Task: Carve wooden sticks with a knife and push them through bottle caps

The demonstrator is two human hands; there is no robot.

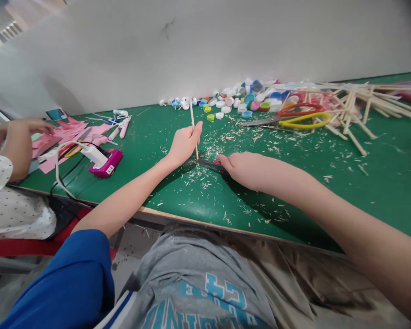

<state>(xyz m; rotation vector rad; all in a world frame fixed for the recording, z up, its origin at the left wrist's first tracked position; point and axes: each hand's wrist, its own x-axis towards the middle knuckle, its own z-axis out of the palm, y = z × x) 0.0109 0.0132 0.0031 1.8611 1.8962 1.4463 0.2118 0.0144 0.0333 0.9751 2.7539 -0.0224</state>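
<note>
A thin wooden stick (192, 116) stands nearly upright in my left hand (185, 144), whose fingers are closed around it. Its lower end comes down close to the green tabletop (144, 169). My right hand (243, 168) is closed on the red-and-dark handle of a knife (210, 165). The dark blade points left and meets the stick near its lower end; whether it cuts in cannot be made out. Pale wood shavings (205, 183) lie scattered on the table around both hands.
Beyond my hands lie many bottle caps (226, 109) and large scissors (304, 121). Wooden sticks (359, 114) are heaped at the right. On the left are a magenta power adapter (106, 164), glue guns (123, 128), pink paper (68, 132) and another person's arm (18, 141).
</note>
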